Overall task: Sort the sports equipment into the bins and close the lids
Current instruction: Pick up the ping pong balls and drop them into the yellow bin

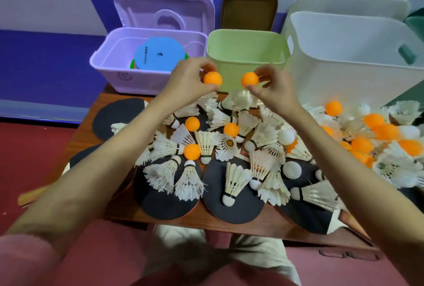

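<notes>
- Left hand (190,76): raised in front of the green bin (246,58), fingertips pinching 1 orange ball (213,78).
- Right hand (273,83): raised at the same height, fingertips pinching a second orange ball (249,79); the 2 balls are near each other but apart, both before the green bin's front wall.
- Green bin: middle of 3 bins at the far edge of the wooden table (263,223); its brown lid (249,7) stands upright behind it.
- Lilac bin (114,65): left of the green bin, lid (164,7) tilted open behind it, with a blue disc (159,53) inside.
- White bin (353,63): right of the green bin, lid open behind it.
- Table surface: white feather shuttlecocks (236,180) lie in a heap over black paddles (231,207), mixed with loose orange balls (192,151) and a few white balls (291,170); the densest cluster of orange balls lies at the right.
</notes>
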Tool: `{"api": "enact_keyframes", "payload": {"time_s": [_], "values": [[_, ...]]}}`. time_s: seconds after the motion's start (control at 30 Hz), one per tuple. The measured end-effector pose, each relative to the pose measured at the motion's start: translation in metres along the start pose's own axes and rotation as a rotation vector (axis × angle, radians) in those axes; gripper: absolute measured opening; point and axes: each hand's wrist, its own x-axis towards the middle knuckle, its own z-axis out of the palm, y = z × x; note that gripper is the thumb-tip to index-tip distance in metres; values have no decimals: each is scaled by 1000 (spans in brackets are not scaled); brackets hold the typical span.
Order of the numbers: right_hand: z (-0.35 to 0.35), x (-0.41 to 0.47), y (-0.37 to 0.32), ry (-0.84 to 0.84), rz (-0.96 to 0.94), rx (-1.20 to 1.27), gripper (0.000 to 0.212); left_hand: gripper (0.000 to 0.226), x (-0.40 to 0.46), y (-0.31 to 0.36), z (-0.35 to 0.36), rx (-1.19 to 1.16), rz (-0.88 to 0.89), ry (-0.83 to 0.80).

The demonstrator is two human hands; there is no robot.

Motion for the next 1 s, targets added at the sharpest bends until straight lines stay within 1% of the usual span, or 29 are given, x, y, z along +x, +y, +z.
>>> {"api": "enact_keyframes", "payload": {"time_s": [0.1,0.2,0.33,0.43,0.57,0.67,0.77,0.87,0.93,1.0], "values": [[1,43,19,140,-2,-8,41,36,59,2,9,1,24,34],[3,81,32,192,-46,-110,38,35,111,0,22,52,32,57],[8,111,46,113,-18,-288,37,32,155,-6,46,134,-19,49],[15,120,54,38,43,-364,40,32,169,-13,65,153,-38,-6],[17,123,56,17,90,-339,43,44,172,-24,79,176,-34,-67],[19,117,49,28,73,-326,43,45,165,-30,79,179,5,-47],[22,101,36,61,11,-308,40,37,145,-31,67,129,100,21],[21,74,18,66,-90,-259,36,25,116,-27,48,44,164,79],[21,52,4,46,-154,-213,34,19,93,-24,35,-10,182,85],[22,31,-7,-13,-188,-178,33,16,68,-23,22,-34,183,58]]}}
